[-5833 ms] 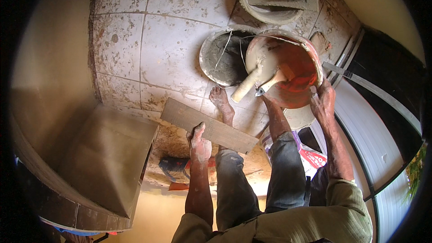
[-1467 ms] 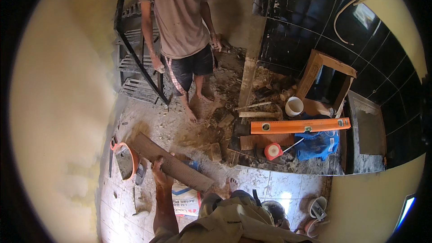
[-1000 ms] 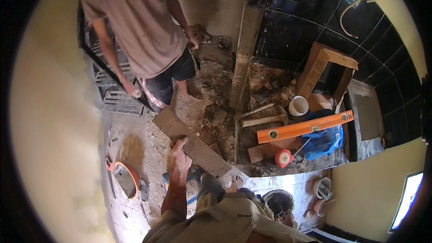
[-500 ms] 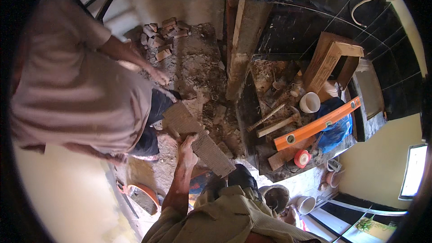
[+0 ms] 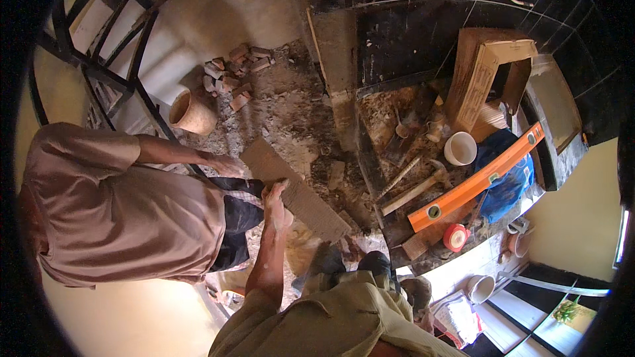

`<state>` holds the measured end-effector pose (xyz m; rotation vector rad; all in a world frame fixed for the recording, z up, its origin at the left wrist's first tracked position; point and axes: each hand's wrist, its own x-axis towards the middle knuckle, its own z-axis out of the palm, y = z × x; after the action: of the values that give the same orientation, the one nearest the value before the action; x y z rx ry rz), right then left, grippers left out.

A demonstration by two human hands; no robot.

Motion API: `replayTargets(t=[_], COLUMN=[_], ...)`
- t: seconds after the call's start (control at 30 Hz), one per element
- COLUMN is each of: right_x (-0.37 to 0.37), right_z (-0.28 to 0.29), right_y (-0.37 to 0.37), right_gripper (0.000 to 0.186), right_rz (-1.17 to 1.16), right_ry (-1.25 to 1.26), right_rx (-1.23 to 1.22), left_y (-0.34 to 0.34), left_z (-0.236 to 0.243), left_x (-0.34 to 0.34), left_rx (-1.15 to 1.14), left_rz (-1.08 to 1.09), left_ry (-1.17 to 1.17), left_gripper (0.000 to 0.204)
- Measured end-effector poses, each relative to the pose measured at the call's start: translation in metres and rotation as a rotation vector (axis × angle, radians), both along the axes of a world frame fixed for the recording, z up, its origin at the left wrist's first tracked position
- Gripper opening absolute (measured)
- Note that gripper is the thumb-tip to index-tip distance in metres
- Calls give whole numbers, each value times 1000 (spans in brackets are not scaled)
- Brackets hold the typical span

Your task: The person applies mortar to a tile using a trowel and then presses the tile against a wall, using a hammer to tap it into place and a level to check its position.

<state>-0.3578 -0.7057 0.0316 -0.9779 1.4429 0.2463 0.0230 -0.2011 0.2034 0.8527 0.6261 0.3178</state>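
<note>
My left hand (image 5: 276,206) grips the edge of a long brown slab (image 5: 297,198) with a finely ridged face. The slab slants from the middle of the view toward my knees, over rubble-strewn ground. Close to its far end is the hand (image 5: 228,165) of another person, who is bent over at the left; whether that hand touches the slab I cannot tell. My right hand does not show clearly; my shirt (image 5: 331,324) fills the lower edge.
On a dusty counter to the right lie an orange spirit level (image 5: 476,178), a hammer (image 5: 417,188), a white cup (image 5: 460,149), a red tape roll (image 5: 456,237) and a cardboard box (image 5: 473,86). Broken bricks (image 5: 238,69) and a clay-coloured pot (image 5: 193,114) sit by the far wall.
The other person has shifted lower and back, uncovering the pot and the black metal frame. My view has moved slightly; the slab stays in my left hand at nearly the same slant.
</note>
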Motion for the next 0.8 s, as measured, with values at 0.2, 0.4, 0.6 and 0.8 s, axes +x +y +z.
replayTargets(t=[0.2, 0.4, 0.6, 0.8], right_x=[-8, 3, 40, 65], right_z=[0, 17, 45, 75], right_y=[20, 59, 134, 218], right_gripper=[25, 26, 27, 28], right_rz=[-44, -103, -133, -189], right_ry=[45, 90, 153, 208], right_rx=[-11, -69, -129, -168], left_y=[13, 31, 100, 151], left_z=[-13, 4, -57, -70], left_x=[42, 109, 189, 237], left_rx=[1, -91, -93, -158], left_rz=[-110, -157, -166, -328], left_ry=[-36, -72, -33, 15], left_gripper=[24, 26, 30, 32])
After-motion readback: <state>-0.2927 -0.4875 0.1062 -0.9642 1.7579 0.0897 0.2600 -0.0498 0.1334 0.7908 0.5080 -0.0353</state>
